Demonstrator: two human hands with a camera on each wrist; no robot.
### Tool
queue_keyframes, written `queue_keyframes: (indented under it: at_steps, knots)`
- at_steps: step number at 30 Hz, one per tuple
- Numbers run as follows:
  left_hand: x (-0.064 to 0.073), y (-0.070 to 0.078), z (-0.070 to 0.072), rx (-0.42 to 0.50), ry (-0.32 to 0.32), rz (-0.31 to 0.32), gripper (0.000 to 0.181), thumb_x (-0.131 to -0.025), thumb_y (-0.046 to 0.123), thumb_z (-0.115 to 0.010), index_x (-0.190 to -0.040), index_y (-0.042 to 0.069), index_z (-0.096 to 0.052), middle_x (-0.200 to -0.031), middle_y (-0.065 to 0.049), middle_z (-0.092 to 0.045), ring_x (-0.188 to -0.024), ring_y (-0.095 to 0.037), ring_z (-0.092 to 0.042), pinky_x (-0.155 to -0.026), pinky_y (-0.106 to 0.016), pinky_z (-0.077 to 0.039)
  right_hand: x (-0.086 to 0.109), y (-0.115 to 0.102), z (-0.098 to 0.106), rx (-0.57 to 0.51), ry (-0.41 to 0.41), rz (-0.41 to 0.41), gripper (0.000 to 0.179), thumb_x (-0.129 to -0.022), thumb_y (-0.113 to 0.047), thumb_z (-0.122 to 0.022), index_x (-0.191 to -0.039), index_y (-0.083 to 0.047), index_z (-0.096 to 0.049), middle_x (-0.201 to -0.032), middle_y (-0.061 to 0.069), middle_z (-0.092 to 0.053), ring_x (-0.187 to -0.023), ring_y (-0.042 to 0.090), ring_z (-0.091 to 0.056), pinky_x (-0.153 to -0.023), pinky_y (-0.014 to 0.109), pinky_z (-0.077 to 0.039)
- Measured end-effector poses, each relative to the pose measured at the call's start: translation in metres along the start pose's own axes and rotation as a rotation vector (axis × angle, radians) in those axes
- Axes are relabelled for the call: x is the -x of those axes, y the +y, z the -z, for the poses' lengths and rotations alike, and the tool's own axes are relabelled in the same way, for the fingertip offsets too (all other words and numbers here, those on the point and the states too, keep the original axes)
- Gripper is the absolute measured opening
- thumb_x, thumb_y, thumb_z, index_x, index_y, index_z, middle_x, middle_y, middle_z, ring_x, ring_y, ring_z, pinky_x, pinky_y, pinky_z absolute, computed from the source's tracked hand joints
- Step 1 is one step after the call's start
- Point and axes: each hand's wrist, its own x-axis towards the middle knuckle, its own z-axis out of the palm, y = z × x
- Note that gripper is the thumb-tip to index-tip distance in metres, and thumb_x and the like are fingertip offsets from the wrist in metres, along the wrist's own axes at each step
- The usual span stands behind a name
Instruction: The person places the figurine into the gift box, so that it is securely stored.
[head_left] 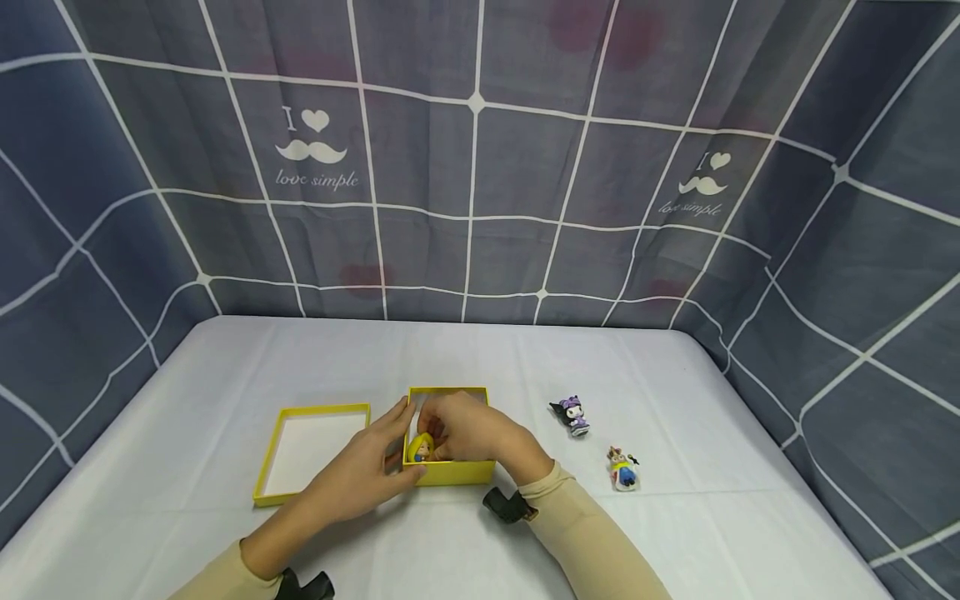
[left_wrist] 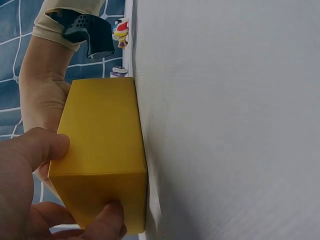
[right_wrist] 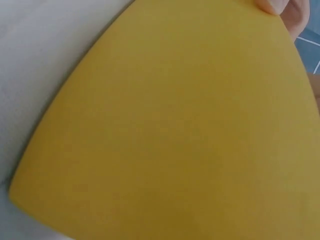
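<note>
In the head view, an uncovered yellow box (head_left: 453, 475) stands on the white table. My left hand (head_left: 360, 469) grips its left side, thumb at the near corner and fingers along the left wall. The left wrist view shows that thumb and the fingertips pressed to the yellow cardboard (left_wrist: 102, 130). Reaching in over the box's rim, my right hand (head_left: 468, 425) holds a small yellow-haired figurine (head_left: 422, 448) at the near left corner; its curled fingers partly hide it. The box's front wall (right_wrist: 170, 125) fills most of the right wrist view.
A yellow-rimmed lid (head_left: 315, 450) lies inside up, left of the box. To the right stand a black-and-purple figurine (head_left: 572, 416) and a figurine in blue and yellow (head_left: 622, 470). A grid-patterned curtain (head_left: 420, 158) encloses the table's back and sides.
</note>
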Motion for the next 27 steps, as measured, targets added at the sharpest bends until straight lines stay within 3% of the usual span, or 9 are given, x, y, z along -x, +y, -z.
queue_keyframes:
  at_steps: [6, 12, 21, 27]
  knots:
    - [0.0, 0.0, 0.0, 0.003, 0.002, 0.005, 0.086, -0.085, 0.03, -0.074, -0.15, -0.004, -0.029, -0.158, -0.02, -0.019, -0.14, -0.033, -0.027, -0.098, -0.037, -0.046, 0.001, -0.002, 0.001, 0.045, 0.012, 0.034, 0.027, -0.077, -0.007, -0.083, -0.098, -0.008, -0.067, -0.087, -0.006, -0.066, -0.077, 0.001, -0.061, -0.068, 0.011, -0.048]
    - [0.001, 0.001, 0.0, 0.019, 0.005, 0.001, 0.086, -0.085, 0.029, -0.075, -0.15, -0.004, -0.03, -0.157, -0.021, -0.019, -0.139, -0.033, -0.029, -0.092, -0.03, -0.05, 0.004, -0.003, 0.003, 0.107, 0.033, 0.054, 0.029, -0.077, -0.009, -0.083, -0.102, -0.007, -0.069, -0.092, -0.005, -0.066, -0.08, 0.001, -0.06, -0.072, 0.011, -0.047]
    - [0.001, 0.001, 0.0, 0.014, -0.002, -0.006, 0.084, -0.086, 0.03, -0.073, -0.15, -0.005, -0.029, -0.157, -0.021, -0.019, -0.139, -0.032, -0.03, -0.088, -0.024, -0.051, 0.016, 0.0, 0.004, 0.022, 0.123, 0.043, 0.036, -0.078, -0.016, -0.083, -0.108, -0.006, -0.067, -0.104, 0.001, -0.067, -0.089, 0.008, -0.065, -0.078, 0.016, -0.05]
    - [0.001, 0.002, 0.0, 0.012, -0.003, -0.011, 0.084, -0.087, 0.031, -0.072, -0.151, -0.003, -0.028, -0.158, -0.021, -0.019, -0.139, -0.032, -0.03, -0.09, -0.026, -0.051, 0.027, 0.004, 0.005, -0.02, 0.197, 0.063, 0.039, -0.077, -0.009, -0.081, -0.112, -0.004, -0.066, -0.111, 0.005, -0.067, -0.095, 0.011, -0.066, -0.083, 0.019, -0.051]
